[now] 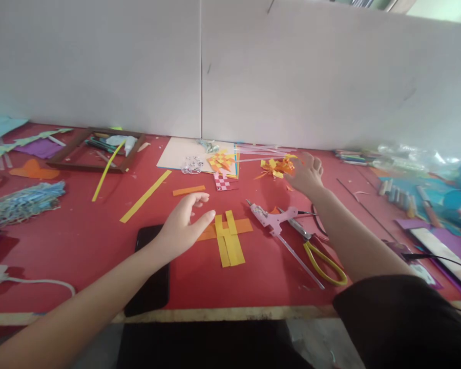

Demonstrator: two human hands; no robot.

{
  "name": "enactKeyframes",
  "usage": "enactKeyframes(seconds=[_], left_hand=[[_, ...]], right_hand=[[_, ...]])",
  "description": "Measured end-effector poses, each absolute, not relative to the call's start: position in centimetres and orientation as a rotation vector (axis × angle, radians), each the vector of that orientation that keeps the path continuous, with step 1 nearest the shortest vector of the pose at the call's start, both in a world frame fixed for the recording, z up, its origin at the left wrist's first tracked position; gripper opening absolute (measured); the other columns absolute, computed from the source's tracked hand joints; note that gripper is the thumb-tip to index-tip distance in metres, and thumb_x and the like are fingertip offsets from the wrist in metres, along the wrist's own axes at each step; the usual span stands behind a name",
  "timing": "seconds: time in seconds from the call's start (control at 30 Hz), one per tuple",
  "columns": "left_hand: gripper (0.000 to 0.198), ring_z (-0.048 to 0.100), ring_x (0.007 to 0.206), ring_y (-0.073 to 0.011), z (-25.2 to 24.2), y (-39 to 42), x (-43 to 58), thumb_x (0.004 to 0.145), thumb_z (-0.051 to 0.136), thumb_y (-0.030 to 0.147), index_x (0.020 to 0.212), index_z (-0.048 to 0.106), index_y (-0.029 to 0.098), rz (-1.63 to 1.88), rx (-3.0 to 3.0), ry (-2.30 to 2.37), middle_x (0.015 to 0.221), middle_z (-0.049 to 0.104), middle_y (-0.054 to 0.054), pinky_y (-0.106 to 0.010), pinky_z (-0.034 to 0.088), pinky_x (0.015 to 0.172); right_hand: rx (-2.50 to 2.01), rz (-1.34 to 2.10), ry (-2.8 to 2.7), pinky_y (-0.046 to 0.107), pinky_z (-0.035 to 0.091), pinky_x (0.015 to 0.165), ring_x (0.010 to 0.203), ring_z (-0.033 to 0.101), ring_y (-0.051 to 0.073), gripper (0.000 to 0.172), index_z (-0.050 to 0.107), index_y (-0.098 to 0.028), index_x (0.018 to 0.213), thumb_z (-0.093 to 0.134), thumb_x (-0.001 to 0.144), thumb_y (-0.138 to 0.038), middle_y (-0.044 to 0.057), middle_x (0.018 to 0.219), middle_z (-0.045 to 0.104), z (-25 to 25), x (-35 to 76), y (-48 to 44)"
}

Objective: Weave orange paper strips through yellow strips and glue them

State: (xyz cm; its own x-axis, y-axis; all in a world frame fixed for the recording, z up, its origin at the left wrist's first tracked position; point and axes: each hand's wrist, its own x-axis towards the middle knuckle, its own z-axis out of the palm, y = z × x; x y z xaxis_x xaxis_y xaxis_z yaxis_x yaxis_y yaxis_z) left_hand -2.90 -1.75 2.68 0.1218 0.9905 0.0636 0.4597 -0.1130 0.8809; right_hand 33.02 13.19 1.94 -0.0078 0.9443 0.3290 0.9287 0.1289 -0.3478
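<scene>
Near the middle of the table, my left hand [185, 224] hovers with loosely bent fingers and thumb apart, holding nothing. Just right of it lie woven yellow paper strips [230, 248] crossed over an orange paper strip [246, 225]. My right hand [307, 173] is reached out farther back, its fingers apart, beside a heap of orange and yellow paper scraps [278, 166]. Whether it touches the heap I cannot tell. Between my arms rest a pink glue gun [271, 218] with a clear glue stick, and yellow-handled pliers [322, 261]. A black phone [149, 277] is partly under my left forearm.
A pale sheet [174, 151] at the back bears a woven yellow-orange piece [222, 161]. Loose yellow [146, 197] and orange strips [189, 190] lie left of centre. A brown frame [77, 166] stands back left. Craft supplies crowd the right side. A white partition [138, 66] closes the back.
</scene>
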Motion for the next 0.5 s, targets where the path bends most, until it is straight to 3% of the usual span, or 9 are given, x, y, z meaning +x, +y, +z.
enactKeyframes(seconds=[0.07, 0.17, 0.27, 0.4, 0.5], left_hand=[[0.027, 0.057, 0.114, -0.0250, 2.5, -1.8, -3.1, 0.088, 0.055, 0.038, 0.111, 0.055, 0.023, 0.886, 1.804, 1.439, 0.122, 0.061, -0.008, -0.043, 0.047, 0.093], [0.013, 0.060, 0.096, -0.0228, 2.2, -1.8, -3.3, 0.089, 0.053, 0.034, 0.092, 0.056, 0.022, 0.769, 2.025, 1.419, 0.098, 0.065, -0.005, -0.040, 0.048, 0.083], [0.014, 0.058, 0.081, -0.0203, 1.8, -2.0, -3.2, 0.090, 0.052, 0.030, 0.081, 0.051, 0.020, 0.604, 2.220, 1.327, 0.082, 0.062, -0.002, -0.036, 0.047, 0.072], [0.012, 0.055, 0.084, -0.0222, 0.8, -2.5, -3.0, 0.093, 0.052, 0.028, 0.087, 0.054, 0.018, 0.496, 2.516, 1.207, 0.088, 0.061, -0.005, -0.038, 0.048, 0.074], [0.014, 0.057, 0.091, -0.0248, -0.4, -2.7, -3.1, 0.094, 0.050, 0.026, 0.093, 0.059, 0.014, 0.545, 2.762, 1.068, 0.096, 0.064, -0.009, -0.041, 0.051, 0.079]], right_hand=[[-1.678, 0.076, -2.119, 0.057, 0.024, 0.109, 0.129, 0.037, 0.036, 0.041, 0.061, -0.019, 0.116, 0.058, 0.075, -0.021, 0.016, 0.132, 0.054, 2.3, 32.7, 11.1], [-1.458, 0.210, -2.474, 0.046, 0.036, 0.105, 0.115, 0.051, 0.028, 0.037, 0.066, -0.024, 0.103, 0.056, 0.069, -0.014, 0.007, 0.116, 0.063, 2.9, 32.0, 6.9], [-1.467, -0.074, -2.757, 0.052, 0.039, 0.097, 0.118, 0.046, 0.036, 0.047, 0.064, -0.021, 0.109, 0.055, 0.064, -0.012, 0.014, 0.119, 0.056, 2.5, 31.5, 2.9], [-1.596, -0.060, -2.805, 0.045, 0.043, 0.087, 0.106, 0.052, 0.032, 0.052, 0.059, -0.017, 0.120, 0.047, 0.070, -0.008, 0.015, 0.108, 0.059, 0.8, 30.9, 1.2], [-1.587, 0.075, -2.786, 0.041, 0.043, 0.086, 0.098, 0.056, 0.028, 0.048, 0.059, -0.015, 0.113, 0.042, 0.069, -0.004, 0.013, 0.102, 0.062, 0.0, 30.7, 1.8]])
